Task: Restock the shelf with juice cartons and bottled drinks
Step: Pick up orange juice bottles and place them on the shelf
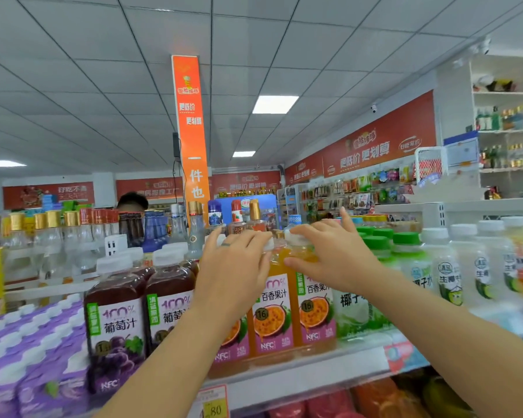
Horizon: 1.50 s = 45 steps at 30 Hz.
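Here, 3 orange passion-fruit juice bottles [272,321] stand in a row at the near edge of the shelf [299,377]. The right hand [326,254] clamps the rightmost bottle [314,312] — fingers over its white cap, thumb pressed on the neck. The left hand [233,267] lies over the tops of the other 2, fingers nearly straight. Dark grape juice bottles [115,321] stand just left — coconut drinks [354,309] just right.

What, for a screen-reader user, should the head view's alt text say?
Two hands reach orange passion fruit juice bottles on a shop shelf: the left hand rests on a cap, the right hand pinches a neck. Grape juice bottles stand to their left, green-capped coconut drinks to their right.
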### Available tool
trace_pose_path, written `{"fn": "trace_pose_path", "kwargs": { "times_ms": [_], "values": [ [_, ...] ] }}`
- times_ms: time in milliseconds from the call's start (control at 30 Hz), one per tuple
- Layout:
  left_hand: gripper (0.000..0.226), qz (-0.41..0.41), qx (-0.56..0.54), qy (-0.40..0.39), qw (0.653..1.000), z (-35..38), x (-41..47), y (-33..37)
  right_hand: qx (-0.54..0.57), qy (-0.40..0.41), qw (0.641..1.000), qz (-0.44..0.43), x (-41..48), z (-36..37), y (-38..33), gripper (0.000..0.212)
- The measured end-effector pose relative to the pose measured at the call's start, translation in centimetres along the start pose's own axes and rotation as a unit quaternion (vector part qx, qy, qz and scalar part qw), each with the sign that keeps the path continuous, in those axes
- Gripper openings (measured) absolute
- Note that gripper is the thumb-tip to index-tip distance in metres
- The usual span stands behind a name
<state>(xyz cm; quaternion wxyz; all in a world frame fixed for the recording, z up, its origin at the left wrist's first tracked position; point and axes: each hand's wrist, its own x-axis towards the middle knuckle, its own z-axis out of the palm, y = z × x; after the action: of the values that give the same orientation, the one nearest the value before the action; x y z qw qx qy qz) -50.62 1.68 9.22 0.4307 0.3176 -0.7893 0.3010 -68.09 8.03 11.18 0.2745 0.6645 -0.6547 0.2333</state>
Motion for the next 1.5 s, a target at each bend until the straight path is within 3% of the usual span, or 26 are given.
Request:
{"fn": "trace_pose_path", "kwargs": {
  "times_ms": [200, 333, 500, 633, 733, 800, 867, 1000, 1133, 1233, 1400, 1500],
  "values": [
    [0.037, -0.01, 0.009, 0.003, 1.0, 0.0, -0.2, 0.2, 0.022, -0.009, 1.0, -0.018, -1.5, 0.2, 0.2, 0.087],
    [0.032, -0.013, 0.023, 0.015, 1.0, 0.1, -0.4, 0.4, 0.054, 0.004, 0.998, -0.031, -2.5, 0.2, 0.2, 0.091],
    [0.042, -0.038, 0.021, -0.06, 0.997, -1.1, -0.4, 1.1, 0.21, 0.04, 0.977, -0.025, -3.7, 0.6, -0.1, 0.086],
    [0.045, -0.028, 0.011, -0.044, 0.999, -1.4, -0.6, 1.4, 0.296, 0.111, 0.947, -0.05, -4.4, 0.4, -0.1, 0.08],
    [0.039, -0.022, -0.091, 0.018, 0.995, -1.7, -1.6, 2.5, 0.327, 0.183, 0.926, -0.054, -5.0, -0.6, -0.1, 0.079],
    [0.033, -0.064, -0.259, 0.031, 0.963, -2.2, -3.2, 3.9, 0.358, 0.211, 0.909, -0.039, -6.2, -0.8, -0.3, 0.078],
    [0.03, -0.105, -0.414, 0.02, 0.904, -2.5, -5.5, 5.6, 0.399, 0.21, 0.892, -0.012, -8.0, -0.3, -0.7, 0.077],
    [0.032, -0.152, -0.571, -0.045, 0.806, -1.8, -11.7, 8.7, 0.485, 0.149, 0.86, 0.048, -13.0, 2.5, -2.0, 0.07],
    [0.039, -0.199, -0.597, -0.13, 0.767, 0.0, -18.8, 10.5, 0.558, 0.08, 0.817, 0.12, -18.2, 6.5, -3.1, 0.07],
    [0.046, -0.238, -0.587, -0.219, 0.742, 1.1, -23.5, 11.6, 0.559, 0.044, 0.808, 0.182, -21.7, 8.9, -3.6, 0.068],
    [0.053, -0.337, -0.634, -0.321, 0.617, 1.9, -29.7, 13.2, 0.554, -0.011, 0.787, 0.273, -26.3, 12.9, -4.6, 0.066],
    [0.052, -0.373, -0.622, -0.364, 0.585, 2.1, -32.4, 14.0, 0.522, -0.075, 0.783, 0.331, -28.7, 14.9, -4.9, 0.062]
  ]
}}
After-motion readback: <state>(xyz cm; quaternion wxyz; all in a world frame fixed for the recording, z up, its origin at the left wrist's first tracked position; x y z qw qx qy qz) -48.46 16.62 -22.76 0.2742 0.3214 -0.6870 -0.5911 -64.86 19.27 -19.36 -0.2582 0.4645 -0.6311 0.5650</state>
